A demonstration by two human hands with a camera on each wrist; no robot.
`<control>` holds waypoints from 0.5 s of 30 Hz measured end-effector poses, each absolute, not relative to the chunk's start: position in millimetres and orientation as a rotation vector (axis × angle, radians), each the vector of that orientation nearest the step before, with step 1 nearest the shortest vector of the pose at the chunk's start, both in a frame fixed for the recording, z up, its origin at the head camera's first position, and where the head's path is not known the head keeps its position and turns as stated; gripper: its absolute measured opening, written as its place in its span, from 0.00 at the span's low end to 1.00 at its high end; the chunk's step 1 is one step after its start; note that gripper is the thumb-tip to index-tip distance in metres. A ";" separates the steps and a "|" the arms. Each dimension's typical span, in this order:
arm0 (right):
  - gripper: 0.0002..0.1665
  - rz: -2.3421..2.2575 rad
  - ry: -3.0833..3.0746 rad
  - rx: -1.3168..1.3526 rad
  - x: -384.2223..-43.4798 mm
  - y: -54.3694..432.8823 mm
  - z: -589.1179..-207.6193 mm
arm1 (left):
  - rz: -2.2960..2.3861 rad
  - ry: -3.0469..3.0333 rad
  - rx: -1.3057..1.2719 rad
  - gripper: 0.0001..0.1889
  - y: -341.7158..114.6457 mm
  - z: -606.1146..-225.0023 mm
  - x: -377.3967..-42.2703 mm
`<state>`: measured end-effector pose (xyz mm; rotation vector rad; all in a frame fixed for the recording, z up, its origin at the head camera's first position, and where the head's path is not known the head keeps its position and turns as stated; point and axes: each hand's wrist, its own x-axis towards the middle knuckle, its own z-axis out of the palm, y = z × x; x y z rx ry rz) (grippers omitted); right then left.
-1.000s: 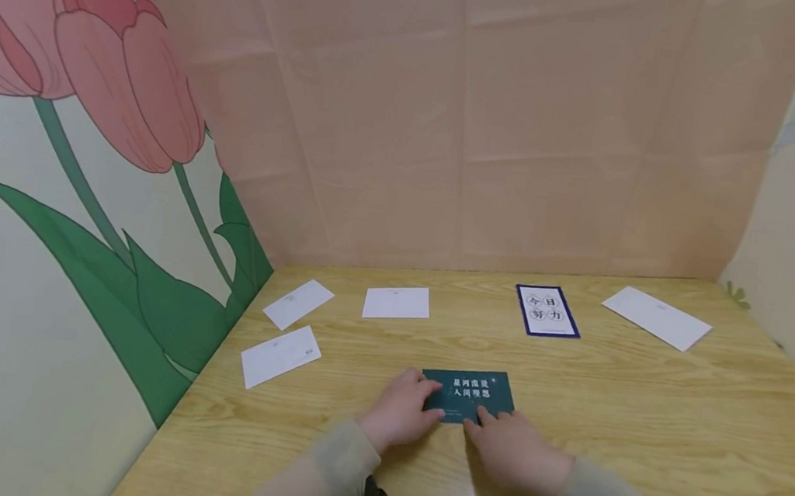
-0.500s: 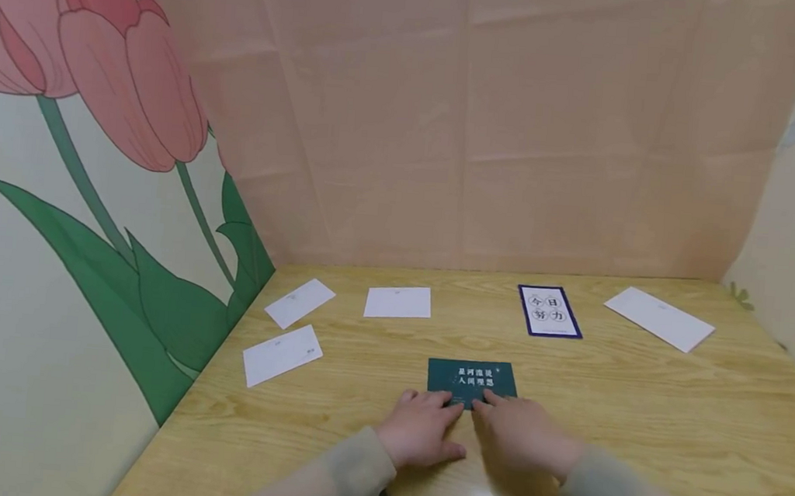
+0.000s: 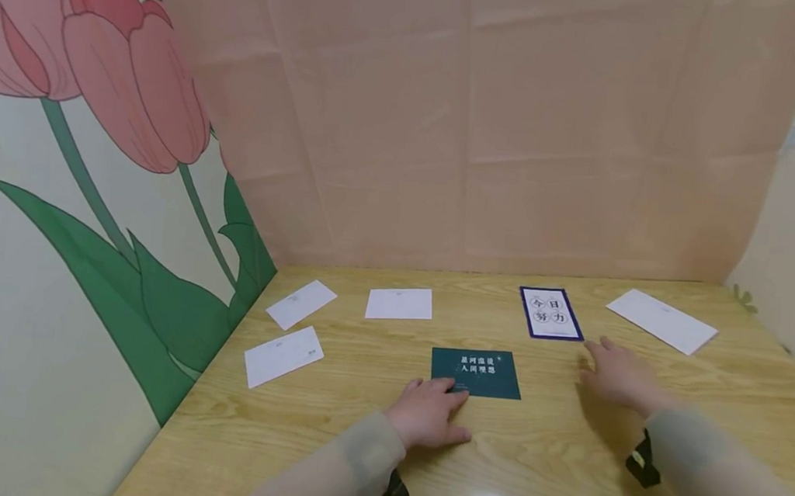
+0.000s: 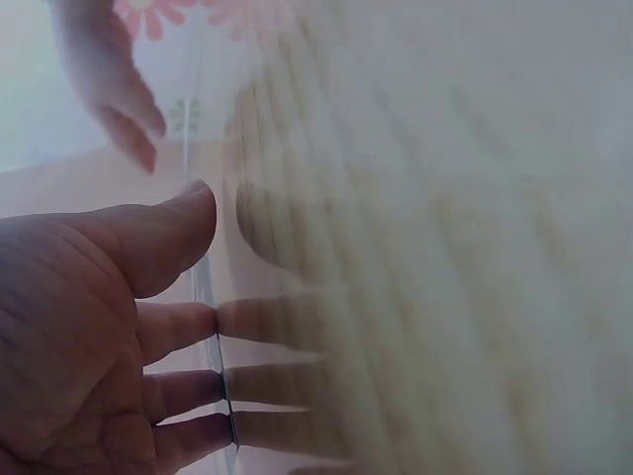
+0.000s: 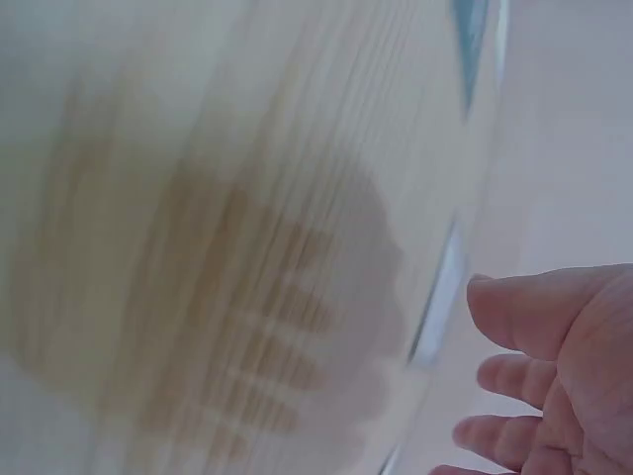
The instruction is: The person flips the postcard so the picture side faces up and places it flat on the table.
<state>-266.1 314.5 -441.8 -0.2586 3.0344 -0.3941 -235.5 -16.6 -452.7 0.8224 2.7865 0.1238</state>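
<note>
A dark green card (image 3: 477,375) printed with white characters lies flat at mid-table. My left hand (image 3: 426,412) rests fingertips on its near left corner, fingers spread and fairly straight. Close up in the left wrist view, the left thumb (image 4: 168,233) stands apart from the fingers. Toward the back right lies a white card with a blue border (image 3: 551,314) and circled characters. Just off its near right corner is my right hand (image 3: 622,375), over the table with a shadow below it. In the right wrist view the right hand (image 5: 574,366) has loosely bent fingers and holds nothing.
White cards lie at the left (image 3: 284,357), back left (image 3: 301,304), back centre (image 3: 399,303) and back right (image 3: 661,321) of the wooden table (image 3: 360,370). A pink sheet (image 3: 463,128) hangs behind the table. A tulip-patterned wall (image 3: 137,87) bounds the left.
The green card has slid away from me, toward the back. My right hand has left it and moved right and forward to beside the blue-bordered card. My left hand stays at the green card.
</note>
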 end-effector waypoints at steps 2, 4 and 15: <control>0.42 -0.399 3.041 -0.216 -273.2 335.7 -444.5 | 0.132 2.783 0.812 0.34 -15.4 -454.2 -239.6; 0.45 -0.396 3.039 -0.173 -278.4 354.1 -445.2 | 0.136 2.782 0.810 0.34 -14.3 -454.6 -243.1; 0.61 -0.501 2.957 0.018 -291.0 407.7 -450.5 | 0.119 2.794 0.804 0.34 -3.1 -448.8 -255.8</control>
